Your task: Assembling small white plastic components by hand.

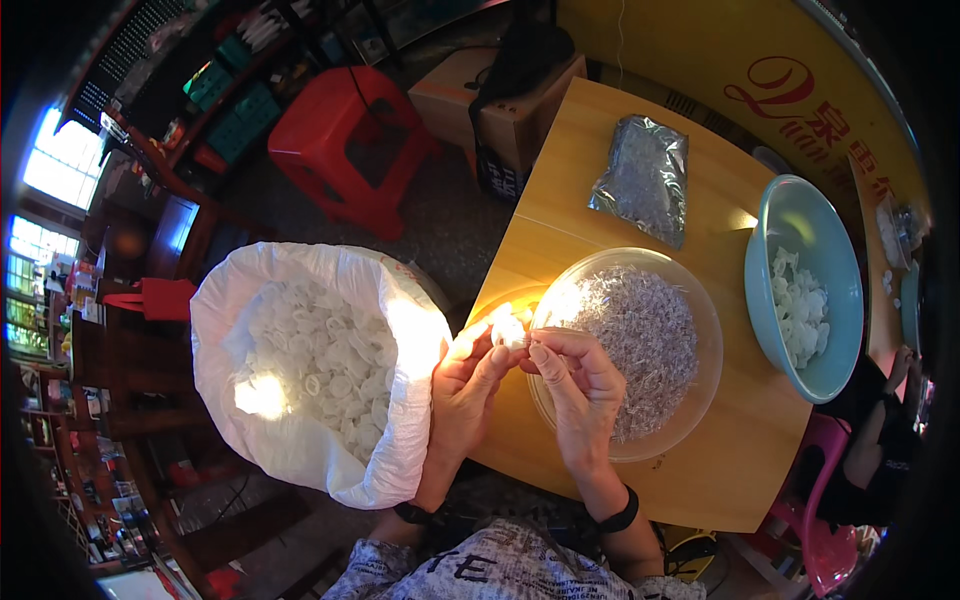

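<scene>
My left hand (468, 378) and my right hand (572, 378) meet above the near left edge of a wooden table (640, 215). Together their fingertips pinch a small white plastic piece (508, 328). Just right of it stands a clear bowl (700, 395) filled with tiny silvery-grey parts. To my left a big white sack (400, 330) stands open, full of several white plastic rings and caps. Each wrist wears a black band.
A light blue bowl (835, 300) holding white pieces stands at the table's right side. A silvery plastic bag (645, 178) lies at the far end. A red stool (345, 135) and a cardboard box (510, 115) stand beyond the table. Another person's arm (880, 440) shows at right.
</scene>
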Available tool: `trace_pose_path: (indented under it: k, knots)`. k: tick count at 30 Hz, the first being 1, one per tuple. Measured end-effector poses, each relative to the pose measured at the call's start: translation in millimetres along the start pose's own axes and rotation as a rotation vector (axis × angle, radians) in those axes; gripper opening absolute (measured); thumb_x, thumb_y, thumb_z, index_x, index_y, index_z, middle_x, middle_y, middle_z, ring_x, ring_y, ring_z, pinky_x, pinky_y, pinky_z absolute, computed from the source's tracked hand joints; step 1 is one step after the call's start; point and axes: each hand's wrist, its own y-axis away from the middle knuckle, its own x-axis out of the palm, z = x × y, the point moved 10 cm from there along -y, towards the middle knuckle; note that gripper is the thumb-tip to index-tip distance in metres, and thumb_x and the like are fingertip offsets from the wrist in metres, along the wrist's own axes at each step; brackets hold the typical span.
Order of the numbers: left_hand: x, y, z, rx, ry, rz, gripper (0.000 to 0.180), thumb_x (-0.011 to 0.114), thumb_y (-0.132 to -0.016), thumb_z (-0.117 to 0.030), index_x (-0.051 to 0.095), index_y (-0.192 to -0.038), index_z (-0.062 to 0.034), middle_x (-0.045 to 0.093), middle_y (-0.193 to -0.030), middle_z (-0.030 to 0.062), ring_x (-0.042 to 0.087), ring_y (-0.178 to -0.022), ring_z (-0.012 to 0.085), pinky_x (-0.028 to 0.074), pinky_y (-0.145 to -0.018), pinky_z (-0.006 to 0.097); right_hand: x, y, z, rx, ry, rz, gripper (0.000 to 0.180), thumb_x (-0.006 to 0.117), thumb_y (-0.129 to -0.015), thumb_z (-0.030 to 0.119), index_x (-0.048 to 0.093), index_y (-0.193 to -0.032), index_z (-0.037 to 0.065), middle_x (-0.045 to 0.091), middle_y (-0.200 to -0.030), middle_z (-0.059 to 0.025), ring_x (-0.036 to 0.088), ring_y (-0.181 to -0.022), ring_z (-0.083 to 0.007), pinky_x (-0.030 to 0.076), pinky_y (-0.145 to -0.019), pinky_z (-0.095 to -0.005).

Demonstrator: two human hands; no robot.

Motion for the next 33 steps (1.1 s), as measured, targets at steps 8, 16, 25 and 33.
trace_pose_path:
  k: [8,16,25,33]
  knots:
    - [3,1,-5,0.036,-0.090,0.009,0.039,0.049,-0.094,-0.007,0.041,-0.131,0.0035,0.054,-0.123,0.0141,0.055,-0.110,0.0202,0.043,-0.097,0.035,1,0,2,0.015,-0.020,0.003,0.012,0.060,-0.087,-0.001,0.061,-0.098,-0.001,0.062,-0.100,-0.0085,0.061,-0.087,-0.0125,0.052,-0.077,-0.0242]
    - [6,0,-8,0.061,-0.088,0.028,0.038,0.052,-0.092,-0.005,0.044,-0.129,0.0031,0.057,-0.119,0.0140,0.056,-0.109,0.0200,0.043,-0.096,0.033,0,1,-1,0.025,-0.029,-0.011,0.010,0.060,-0.087,0.000,0.062,-0.097,-0.002,0.062,-0.099,-0.0083,0.060,-0.084,-0.0122,0.052,-0.074,-0.0233]
    - [9,1,-19,0.159,-0.196,0.103,0.034,0.059,-0.087,0.000,0.052,-0.121,0.0025,0.058,-0.116,0.0131,0.056,-0.108,0.0203,0.042,-0.096,0.032,-4,0,-3,0.046,-0.038,-0.024,0.009,0.061,-0.087,0.002,0.062,-0.095,-0.002,0.063,-0.095,-0.0083,0.061,-0.081,-0.0124,0.052,-0.073,-0.0241]
    - [11,4,-21,0.169,-0.245,0.110,0.038,0.064,-0.082,0.002,0.054,-0.119,0.0026,0.059,-0.115,0.0133,0.058,-0.106,0.0205,0.044,-0.095,0.033,-4,3,5,0.052,0.066,0.031,0.013,0.060,-0.087,0.002,0.062,-0.100,-0.002,0.063,-0.097,-0.0094,0.062,-0.086,-0.0132,0.054,-0.075,-0.0251]
